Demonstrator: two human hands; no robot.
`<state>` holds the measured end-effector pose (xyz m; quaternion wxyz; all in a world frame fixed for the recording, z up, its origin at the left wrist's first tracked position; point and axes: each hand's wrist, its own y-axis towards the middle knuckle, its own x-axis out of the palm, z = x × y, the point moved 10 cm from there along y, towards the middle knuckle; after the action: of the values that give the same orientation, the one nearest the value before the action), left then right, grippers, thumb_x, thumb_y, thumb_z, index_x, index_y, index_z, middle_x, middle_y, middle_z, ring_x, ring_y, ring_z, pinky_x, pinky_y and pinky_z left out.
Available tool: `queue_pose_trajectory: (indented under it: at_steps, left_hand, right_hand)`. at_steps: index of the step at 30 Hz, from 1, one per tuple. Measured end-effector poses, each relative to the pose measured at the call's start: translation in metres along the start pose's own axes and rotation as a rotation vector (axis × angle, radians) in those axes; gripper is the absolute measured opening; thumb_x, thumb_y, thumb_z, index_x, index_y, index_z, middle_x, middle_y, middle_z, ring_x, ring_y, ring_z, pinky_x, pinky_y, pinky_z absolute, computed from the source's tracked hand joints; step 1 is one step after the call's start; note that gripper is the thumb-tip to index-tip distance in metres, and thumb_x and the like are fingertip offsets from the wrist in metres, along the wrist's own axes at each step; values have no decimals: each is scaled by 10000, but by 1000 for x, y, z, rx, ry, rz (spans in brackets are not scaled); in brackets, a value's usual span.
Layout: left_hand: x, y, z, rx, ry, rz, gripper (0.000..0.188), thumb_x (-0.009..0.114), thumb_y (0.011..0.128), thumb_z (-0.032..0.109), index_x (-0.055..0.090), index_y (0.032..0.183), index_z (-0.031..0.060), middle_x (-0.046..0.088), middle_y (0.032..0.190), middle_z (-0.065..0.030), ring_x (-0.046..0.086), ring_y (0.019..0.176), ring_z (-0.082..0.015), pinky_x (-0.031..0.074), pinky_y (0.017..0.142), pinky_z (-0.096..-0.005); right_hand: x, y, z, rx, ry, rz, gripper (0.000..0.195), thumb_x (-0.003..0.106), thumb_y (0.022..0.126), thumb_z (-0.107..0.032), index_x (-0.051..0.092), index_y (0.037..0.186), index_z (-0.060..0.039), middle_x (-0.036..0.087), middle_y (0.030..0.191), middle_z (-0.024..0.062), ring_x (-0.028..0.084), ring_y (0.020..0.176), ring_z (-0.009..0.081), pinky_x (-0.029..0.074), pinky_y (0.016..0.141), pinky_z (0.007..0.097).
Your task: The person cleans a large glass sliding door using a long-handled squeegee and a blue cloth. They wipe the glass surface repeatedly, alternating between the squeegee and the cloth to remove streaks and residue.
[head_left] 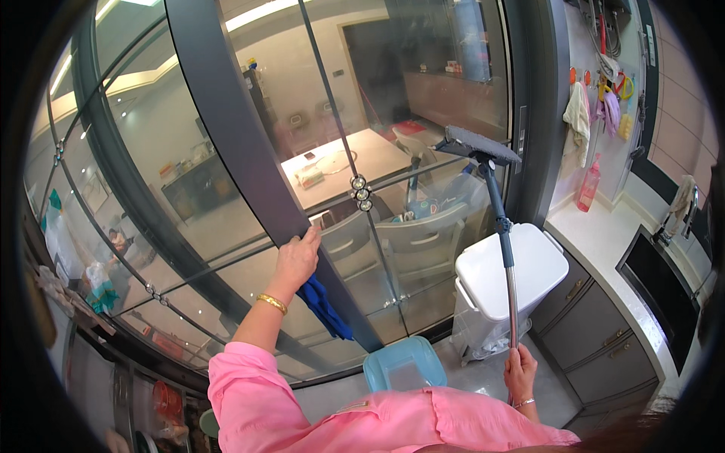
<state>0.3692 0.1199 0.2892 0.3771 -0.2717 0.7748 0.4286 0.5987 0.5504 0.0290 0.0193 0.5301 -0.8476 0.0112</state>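
A glass sliding door with a dark metal frame stands in front of me. My left hand lies against the door's frame, with a blue cloth hanging just below it; part of the cloth is hidden behind the hand and frame. In my right hand is the metal pole of a long-handled window cleaner. Its wide head with a grey fabric pad is raised near the right edge of the glass; whether it touches the pane I cannot tell.
A lidded white bin stands at the right, beside grey cabinets and a counter with a sink. On the counter is a pink spray bottle. A blue lidded container is on the floor before me. Shelves hold items at lower left.
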Motion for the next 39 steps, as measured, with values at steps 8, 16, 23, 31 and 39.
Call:
queue_pose_trajectory:
  at_steps: [8, 16, 23, 31, 39]
  left_hand:
    - [1, -17, -15, 4, 0, 32, 334, 677, 722, 65, 606, 1048, 42, 562, 1177, -67, 623, 760, -265, 555, 668, -381]
    - [-3, -27, -27, -33, -19, -11, 322, 688, 720, 75, 602, 1028, 42, 564, 1160, -66, 619, 769, -271, 553, 660, -392]
    - [-5, -39, -38, -69, -43, 33, 341, 683, 710, 60, 608, 1042, 40, 556, 1168, -71, 621, 770, -286, 554, 678, -408]
    - [0, -53, -51, -115, -65, 65, 319, 681, 705, 59, 615, 1017, 48, 539, 1172, -57, 623, 738, -288, 556, 665, -416]
    - [5, -64, -65, -146, -79, 94, 260, 677, 709, 69, 619, 963, 75, 546, 1202, -51, 630, 751, -279, 555, 648, -404]
  right_hand:
    - [9, -1, -10, 42, 22, 8, 133, 552, 960, -113, 614, 915, -4, 457, 579, -61, 407, 474, 10, 301, 418, 204]
    - [16, 21, -26, -134, -32, 21, 144, 528, 970, -113, 610, 912, -10, 452, 573, -60, 390, 454, 14, 288, 399, 202]
    - [43, 69, -122, -361, -99, -28, 151, 483, 980, -106, 586, 921, -13, 422, 611, -88, 368, 498, -3, 273, 430, 184]
    - [103, 145, -314, -637, -20, -157, 442, 449, 1016, -152, 387, 1448, -83, 388, 591, -60, 364, 443, 27, 308, 386, 194]
    - [185, 185, -559, -1090, -294, 103, 414, 491, 951, -188, 466, 1363, -148, 558, 732, 166, 542, 650, 269, 453, 648, 378]
